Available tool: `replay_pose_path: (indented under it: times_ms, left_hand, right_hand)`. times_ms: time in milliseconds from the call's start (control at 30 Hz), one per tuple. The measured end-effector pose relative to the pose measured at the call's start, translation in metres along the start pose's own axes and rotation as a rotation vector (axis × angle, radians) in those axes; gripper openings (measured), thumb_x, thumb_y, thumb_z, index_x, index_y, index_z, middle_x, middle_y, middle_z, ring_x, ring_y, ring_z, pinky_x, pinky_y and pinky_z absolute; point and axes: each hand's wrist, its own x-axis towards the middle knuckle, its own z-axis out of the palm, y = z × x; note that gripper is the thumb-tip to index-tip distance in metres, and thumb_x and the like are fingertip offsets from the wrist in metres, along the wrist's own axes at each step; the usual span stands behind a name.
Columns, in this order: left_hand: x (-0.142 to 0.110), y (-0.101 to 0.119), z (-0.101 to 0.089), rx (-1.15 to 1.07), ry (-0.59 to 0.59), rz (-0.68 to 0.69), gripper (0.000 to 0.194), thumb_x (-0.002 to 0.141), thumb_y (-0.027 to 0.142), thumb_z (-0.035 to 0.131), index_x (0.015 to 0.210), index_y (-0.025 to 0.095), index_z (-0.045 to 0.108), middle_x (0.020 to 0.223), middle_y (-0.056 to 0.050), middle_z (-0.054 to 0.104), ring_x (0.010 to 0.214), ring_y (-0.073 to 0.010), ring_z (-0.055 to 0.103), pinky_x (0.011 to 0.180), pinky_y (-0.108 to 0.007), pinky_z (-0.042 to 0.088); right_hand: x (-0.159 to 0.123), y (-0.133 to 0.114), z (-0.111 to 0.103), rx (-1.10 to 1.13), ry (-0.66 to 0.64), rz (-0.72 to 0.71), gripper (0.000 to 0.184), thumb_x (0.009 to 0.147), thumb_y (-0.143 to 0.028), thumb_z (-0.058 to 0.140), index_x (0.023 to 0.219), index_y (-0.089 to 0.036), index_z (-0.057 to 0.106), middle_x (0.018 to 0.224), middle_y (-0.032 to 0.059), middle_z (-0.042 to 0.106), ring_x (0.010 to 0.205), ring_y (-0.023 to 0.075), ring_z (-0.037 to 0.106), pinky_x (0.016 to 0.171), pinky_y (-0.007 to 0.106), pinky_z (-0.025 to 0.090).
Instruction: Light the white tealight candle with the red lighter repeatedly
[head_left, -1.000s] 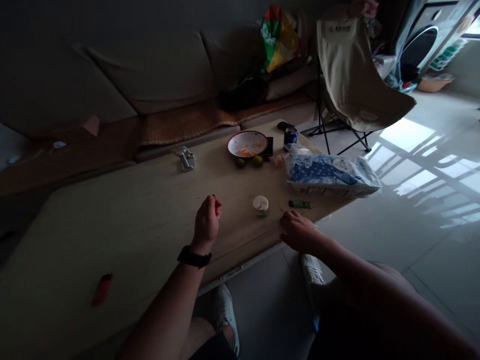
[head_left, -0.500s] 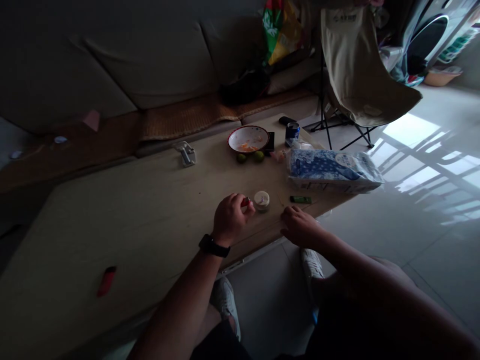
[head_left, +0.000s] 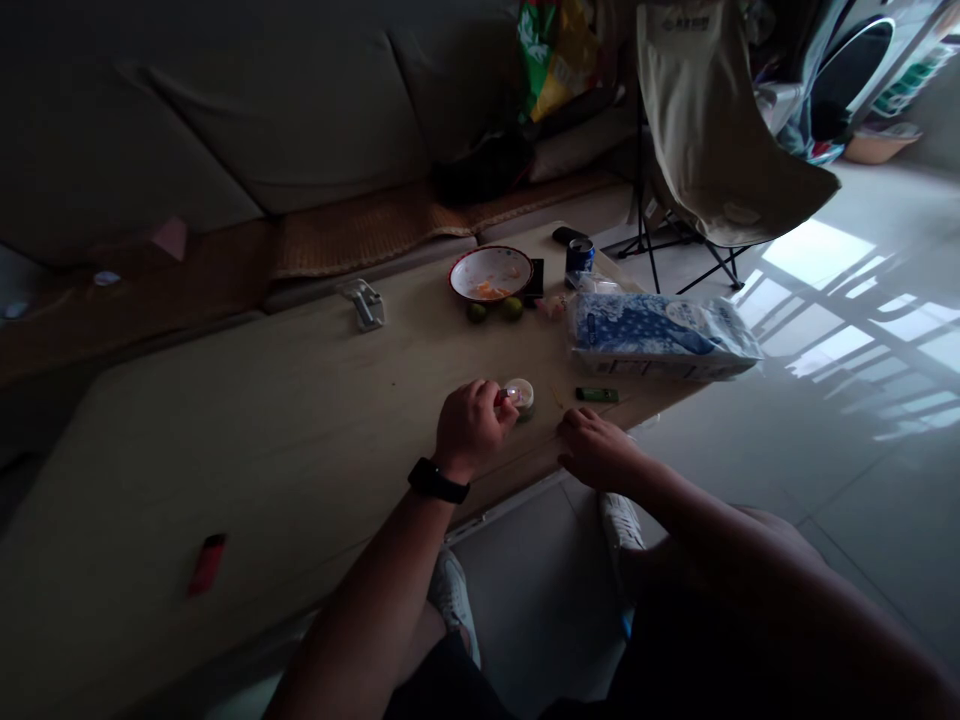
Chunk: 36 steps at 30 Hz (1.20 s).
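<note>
Red lighter [head_left: 500, 399], clenched in the left hand [head_left: 472, 430], is showing a bright point at the rim of a small round pot [head_left: 523, 397], which is sitting near the tabletop's [head_left: 337, 400] front edge. Whether the pot has caught cannot be told. Right hand [head_left: 596, 450] is resting on that edge, its fingers [head_left: 571, 422] released, near a green lighter [head_left: 597, 395].
</note>
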Motion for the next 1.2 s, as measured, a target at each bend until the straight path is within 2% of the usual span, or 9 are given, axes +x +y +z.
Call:
replay_pose_path:
  times_ms: [133,300,433,567,667,900,1200]
  left_hand:
    - [0.0,0.001,-0.002,0.01,-0.02,-0.015,0.014,0.088,0.031,0.061,0.081,0.021,0.055,0.079,-0.009,0.062,0.078,-0.0264,0.057,0.072,-0.039,0.042]
    - [0.0,0.0,-0.002,0.054,-0.047,-0.029,0.01,0.084,0.026,0.064,0.081,0.02,0.056,0.082,-0.01,0.064,0.079,-0.0259,0.057,0.071,-0.038,0.042]
    - [0.0,0.001,-0.003,-0.028,-0.023,-0.056,0.012,0.085,0.028,0.064,0.081,0.02,0.055,0.082,-0.01,0.062,0.08,-0.0249,0.057,0.073,-0.038,0.044]
    - [-0.002,-0.004,-0.008,-0.274,0.09,-0.204,0.021,0.1,0.034,0.045,0.087,0.021,0.054,0.084,-0.008,0.063,0.08,-0.022,0.058,0.075,-0.036,0.045]
    - [-0.005,-0.016,-0.012,-0.492,0.148,-0.325,0.032,0.106,0.041,0.034,0.092,0.022,0.054,0.079,-0.004,0.059,0.073,-0.0187,0.056,0.069,-0.033,0.045]
    - [-0.017,-0.047,-0.016,-0.598,0.244,-0.472,0.041,0.103,0.058,0.039,0.088,0.022,0.055,0.073,-0.002,0.053,0.065,-0.0162,0.049,0.059,-0.03,0.042]
    - [-0.029,-0.054,-0.031,-0.691,0.248,-0.598,0.046,0.102,0.06,0.039,0.088,0.021,0.057,0.068,0.001,0.048,0.059,-0.0142,0.045,0.054,-0.028,0.04]
  right_hand:
    - [0.0,-0.001,0.0,-0.014,-0.002,0.01,0.027,0.091,-0.033,0.068,0.11,-0.014,0.068,0.117,0.0164,0.063,0.115,0.031,0.054,0.097,0.039,0.046]
    - [0.0,-0.001,0.002,-0.039,0.032,-0.022,0.027,0.092,-0.034,0.065,0.11,-0.013,0.068,0.118,0.0168,0.064,0.114,0.0315,0.054,0.097,0.04,0.047]
    - [-0.001,0.0,0.003,-0.03,0.039,-0.018,0.026,0.093,-0.033,0.065,0.111,-0.014,0.067,0.118,0.0171,0.063,0.113,0.0315,0.054,0.096,0.041,0.048]
    - [0.0,0.002,0.005,-0.019,0.024,-0.013,0.028,0.092,-0.034,0.066,0.112,-0.014,0.067,0.118,0.0169,0.063,0.114,0.0317,0.054,0.097,0.041,0.047]
    - [0.0,0.002,0.005,-0.02,0.023,-0.014,0.03,0.092,-0.035,0.066,0.113,-0.014,0.067,0.119,0.0168,0.063,0.114,0.0318,0.054,0.097,0.041,0.047]
    - [0.0,0.002,0.005,-0.035,0.026,-0.018,0.028,0.093,-0.035,0.064,0.113,-0.015,0.067,0.119,0.0163,0.063,0.113,0.0307,0.054,0.096,0.04,0.047]
    - [0.001,0.002,0.007,-0.039,0.05,-0.025,0.027,0.092,-0.034,0.065,0.11,-0.014,0.068,0.116,0.0163,0.064,0.111,0.0308,0.055,0.093,0.04,0.047]
